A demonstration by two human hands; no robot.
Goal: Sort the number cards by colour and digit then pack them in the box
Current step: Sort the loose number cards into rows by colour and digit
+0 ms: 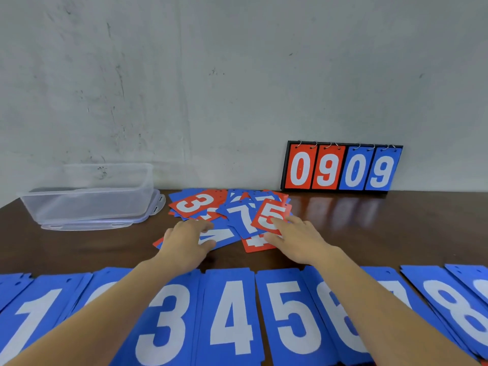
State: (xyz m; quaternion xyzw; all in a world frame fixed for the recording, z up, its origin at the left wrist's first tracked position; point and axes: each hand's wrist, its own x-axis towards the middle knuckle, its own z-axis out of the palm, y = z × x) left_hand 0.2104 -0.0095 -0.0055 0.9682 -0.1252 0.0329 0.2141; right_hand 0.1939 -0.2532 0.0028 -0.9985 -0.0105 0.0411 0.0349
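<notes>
Reaching across a row of blue cards (232,318) that is lying face up along the near edge of the table (369,228), the person is stretching both arms toward a mixed pile (235,199) of red and blue number cards near the middle. In the row the digits 1, 3, 4, 5 and 8 are showing, while the forearms are covering parts of the others.

The right hand (298,239) is pinching the red 5 card (266,210) between forefinger and thumb, and the card is tilting up off the heap. The left hand (184,241) is sitting on the pile's near left corner with its thumb and fingers bracketing the end of a blue card (224,235); whether it is gripping that card or only pressing on it cannot be told.

A red 3 card (195,203) is lying on top at the pile's far left, and a blue 7 card (244,217) is lying just beside the red 5 card.

The clear plastic box (89,199) is standing open at the far left of the table, resting on its lid (87,226), well apart from both hands. A scoreboard (342,167) reading 0 9 0 9 is leaning against the wall (211,75) at the far right.
</notes>
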